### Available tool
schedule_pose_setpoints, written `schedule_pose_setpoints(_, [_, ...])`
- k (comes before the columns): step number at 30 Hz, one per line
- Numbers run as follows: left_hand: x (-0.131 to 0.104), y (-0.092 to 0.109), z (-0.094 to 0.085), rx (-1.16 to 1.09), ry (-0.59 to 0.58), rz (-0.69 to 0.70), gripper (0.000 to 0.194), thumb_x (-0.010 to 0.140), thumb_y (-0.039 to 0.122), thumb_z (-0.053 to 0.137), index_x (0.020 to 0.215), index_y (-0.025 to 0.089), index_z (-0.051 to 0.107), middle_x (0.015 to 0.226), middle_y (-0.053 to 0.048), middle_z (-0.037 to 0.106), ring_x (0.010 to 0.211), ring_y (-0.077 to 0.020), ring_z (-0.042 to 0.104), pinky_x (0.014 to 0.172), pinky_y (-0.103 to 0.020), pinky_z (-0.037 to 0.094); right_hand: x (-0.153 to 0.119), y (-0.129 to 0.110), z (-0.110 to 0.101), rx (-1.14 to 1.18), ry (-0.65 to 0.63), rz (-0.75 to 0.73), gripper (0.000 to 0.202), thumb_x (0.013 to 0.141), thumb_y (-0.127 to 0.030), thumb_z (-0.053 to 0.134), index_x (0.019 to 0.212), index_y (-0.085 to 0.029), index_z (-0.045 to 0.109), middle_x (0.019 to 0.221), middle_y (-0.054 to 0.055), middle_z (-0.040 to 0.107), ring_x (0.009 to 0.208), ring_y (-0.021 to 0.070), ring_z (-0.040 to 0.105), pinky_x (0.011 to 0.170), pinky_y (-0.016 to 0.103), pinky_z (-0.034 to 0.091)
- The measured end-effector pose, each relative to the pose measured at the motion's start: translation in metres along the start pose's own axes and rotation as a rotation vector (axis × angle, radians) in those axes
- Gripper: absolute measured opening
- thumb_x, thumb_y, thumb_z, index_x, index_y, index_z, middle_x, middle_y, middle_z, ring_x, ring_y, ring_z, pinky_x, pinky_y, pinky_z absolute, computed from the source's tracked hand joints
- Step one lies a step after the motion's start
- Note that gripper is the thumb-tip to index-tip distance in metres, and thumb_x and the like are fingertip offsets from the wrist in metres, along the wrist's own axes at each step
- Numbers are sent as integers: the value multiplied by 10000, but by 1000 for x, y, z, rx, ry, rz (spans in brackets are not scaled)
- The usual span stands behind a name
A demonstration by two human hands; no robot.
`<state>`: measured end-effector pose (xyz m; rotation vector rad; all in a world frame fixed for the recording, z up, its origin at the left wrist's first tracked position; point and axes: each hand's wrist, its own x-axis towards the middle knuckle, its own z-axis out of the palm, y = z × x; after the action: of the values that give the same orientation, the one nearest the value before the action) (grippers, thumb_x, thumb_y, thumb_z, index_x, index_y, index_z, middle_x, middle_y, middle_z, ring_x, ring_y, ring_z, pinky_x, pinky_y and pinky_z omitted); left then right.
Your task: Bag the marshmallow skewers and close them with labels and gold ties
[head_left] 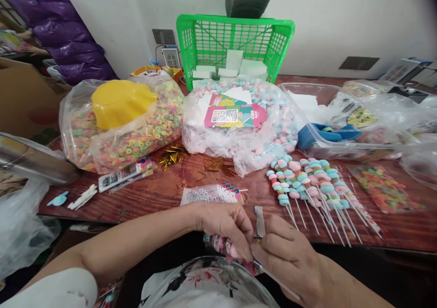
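Note:
Close to my body, over the table's front edge, is a candy skewer in a clear printed wrapper [220,244]. My left hand [227,226] is closed around it, thumb and fingers pinching near the wrapper's mouth. My right hand [290,253] pinches at that same end, where the white stick [282,287] sticks out under the palm. Something small and shiny between the fingertips is too hidden to name. A short grey strip [260,221] lies just beyond the fingers. Flat printed wrappers [208,195] rest on the table ahead of my left hand.
Pink and blue candy skewers [310,182] are piled at right. Behind lie a bag of ring candy [150,135], a bag of pink and blue candy [276,121], a clear bin [321,146] and a green basket [235,21]. Gold twist ties [172,156] lie mid-table; a steel flask [34,157] at left.

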<state>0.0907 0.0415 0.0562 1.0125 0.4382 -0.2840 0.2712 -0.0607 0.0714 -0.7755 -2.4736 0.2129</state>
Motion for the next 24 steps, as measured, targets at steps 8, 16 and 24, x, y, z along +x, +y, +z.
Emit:
schedule_pose_setpoints(8, [-1, 5, -8, 346, -28, 74, 84, 617, 232, 726, 585, 195, 658, 504, 6, 582, 440, -156, 528, 411, -253, 427, 10, -4, 13, -214, -149, -56, 207, 904, -91, 452, 934, -186, 634, 786, 26, 638, 783, 187, 557, 745, 397, 405])
schedule_pose_setpoints(16, [6, 15, 1, 1174, 928, 652, 638, 685, 19, 536, 1299, 194, 546, 997, -126, 636, 940, -283, 570, 857, -414, 432, 21, 58, 25, -497, 105, 333, 212, 749, -28, 488, 796, -167, 641, 772, 99, 654, 741, 224, 524, 663, 361, 364])
schedule_pose_setpoints(24, [37, 16, -17, -360, 585, 774, 308, 706, 139, 659, 1009, 171, 609, 884, -48, 680, 772, -162, 645, 741, -273, 482, 40, 62, 16, -251, 473, 608, 231, 898, -145, 411, 735, -186, 570, 616, -1, 555, 578, 126, 505, 569, 237, 376])
